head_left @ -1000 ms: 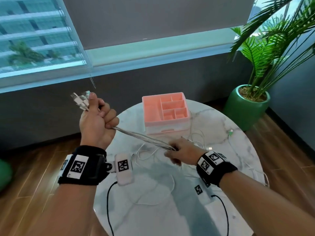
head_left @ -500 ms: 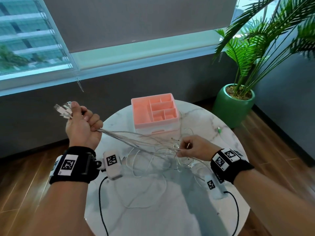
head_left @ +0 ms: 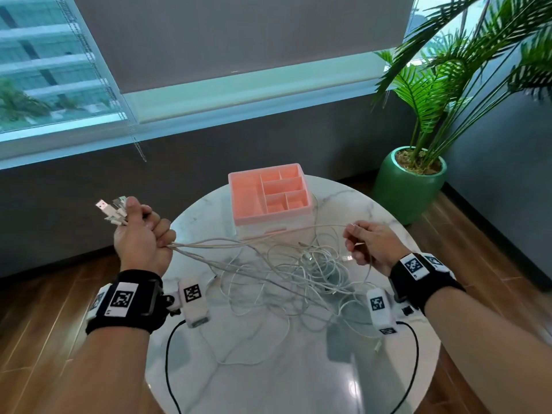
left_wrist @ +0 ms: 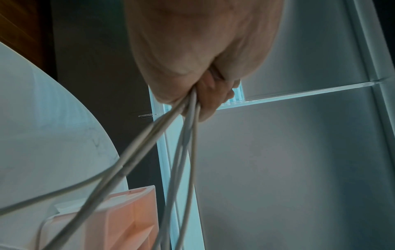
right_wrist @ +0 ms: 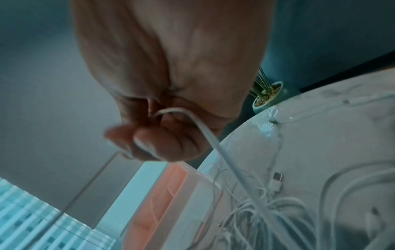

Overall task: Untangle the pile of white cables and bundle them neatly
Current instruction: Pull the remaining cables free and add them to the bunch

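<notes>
My left hand (head_left: 143,234) is raised left of the table and grips several white cables (left_wrist: 179,135) in a fist. Their USB plugs (head_left: 112,209) stick out above the thumb. From the fist the cables run down right into a loose tangle (head_left: 298,276) on the round marble table (head_left: 268,369). My right hand (head_left: 369,245) is over the table's right side and pinches one white cable (right_wrist: 213,140) between thumb and fingers; that cable stretches left toward the left fist and loops down into the tangle. A loose plug (head_left: 348,259) hangs just below the right hand.
A pink compartment organizer (head_left: 270,194) stands at the table's far side, just behind the tangle. A green potted palm (head_left: 409,183) is on the wooden floor at the right. Black wrist-camera leads (head_left: 167,354) trail across the table's near part.
My right hand let the gathered strands go, moved right and up, and now pinches a single cable. The cables spread into a loose tangle. The left fist lowered slightly, keeping its grip.
</notes>
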